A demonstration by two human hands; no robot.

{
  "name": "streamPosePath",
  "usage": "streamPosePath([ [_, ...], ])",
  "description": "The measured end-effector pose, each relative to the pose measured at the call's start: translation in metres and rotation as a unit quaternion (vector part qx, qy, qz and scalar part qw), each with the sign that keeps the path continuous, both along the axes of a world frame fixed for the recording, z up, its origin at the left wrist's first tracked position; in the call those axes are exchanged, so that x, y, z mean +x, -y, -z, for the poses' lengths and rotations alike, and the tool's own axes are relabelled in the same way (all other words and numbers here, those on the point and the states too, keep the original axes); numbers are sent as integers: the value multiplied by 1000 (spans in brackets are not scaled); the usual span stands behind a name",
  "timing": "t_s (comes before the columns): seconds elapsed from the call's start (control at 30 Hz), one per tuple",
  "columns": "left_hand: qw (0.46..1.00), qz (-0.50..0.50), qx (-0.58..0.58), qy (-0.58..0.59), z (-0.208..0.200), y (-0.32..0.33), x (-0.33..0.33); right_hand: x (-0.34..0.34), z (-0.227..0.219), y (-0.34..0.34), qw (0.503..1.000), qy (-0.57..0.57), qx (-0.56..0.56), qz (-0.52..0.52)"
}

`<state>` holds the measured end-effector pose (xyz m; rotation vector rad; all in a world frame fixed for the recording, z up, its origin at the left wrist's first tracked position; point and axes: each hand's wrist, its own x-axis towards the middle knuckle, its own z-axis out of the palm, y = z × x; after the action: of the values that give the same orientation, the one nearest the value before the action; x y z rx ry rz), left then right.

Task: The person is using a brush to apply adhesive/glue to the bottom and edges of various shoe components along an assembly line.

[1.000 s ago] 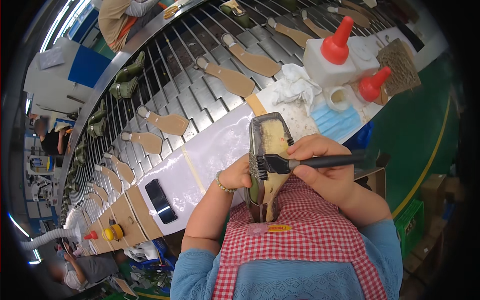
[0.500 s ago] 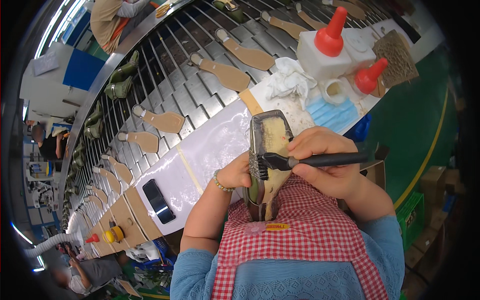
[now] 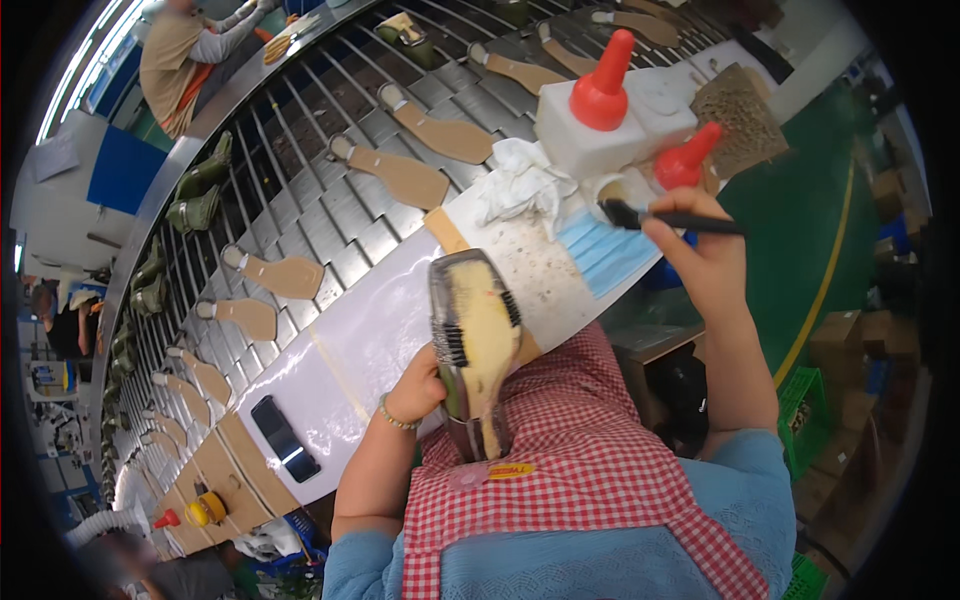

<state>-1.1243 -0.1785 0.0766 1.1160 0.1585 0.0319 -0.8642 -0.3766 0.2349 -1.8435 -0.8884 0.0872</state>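
My left hand (image 3: 416, 386) is closed around the side of a green shoe (image 3: 480, 330), held bottom up in front of my apron. Its pale yellowish underside faces me, with a dark, rough band along the edges. Out to the right, my right hand (image 3: 706, 255) grips a brush (image 3: 690, 221) by its black handle. The dark brush head is at the mouth of a small white pot (image 3: 613, 186); how deep it sits I cannot tell. Under the pot's near side lies a blue face mask (image 3: 606, 250).
White bottles (image 3: 570, 130) with red cone caps stand behind the pot, beside a crumpled white cloth (image 3: 520, 185). Across the bench runs a slatted metal conveyor (image 3: 300, 190) bearing tan insoles (image 3: 400, 175) and green shoes (image 3: 195, 212). A phone (image 3: 284, 438) lies at the left. Another person (image 3: 190, 65) sits beyond the conveyor.
My right hand has carried the brush off the shoe's underside, away to the right, to the white pot. The left hand keeps its hold on the shoe. The whole view has shifted a little.
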Motion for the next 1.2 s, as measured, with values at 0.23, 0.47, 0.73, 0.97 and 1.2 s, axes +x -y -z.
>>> streamPosePath([
  [0.23,987,-128,-93,-4,39,-7,-16,67,48,-5,980,111,-157,49],
  [0.47,982,-156,-111,-1,25,-12,-16,77,53,-11,969,81,-229,31],
  [0.73,983,-160,-88,-10,23,-8,-8,79,61,-7,979,53,-194,18],
  [0.97,976,-152,-151,34,23,-20,-10,84,78,19,872,-468,139,50],
  [1.2,973,-93,-178,116,21,-29,5,92,117,19,737,-628,213,130],
])
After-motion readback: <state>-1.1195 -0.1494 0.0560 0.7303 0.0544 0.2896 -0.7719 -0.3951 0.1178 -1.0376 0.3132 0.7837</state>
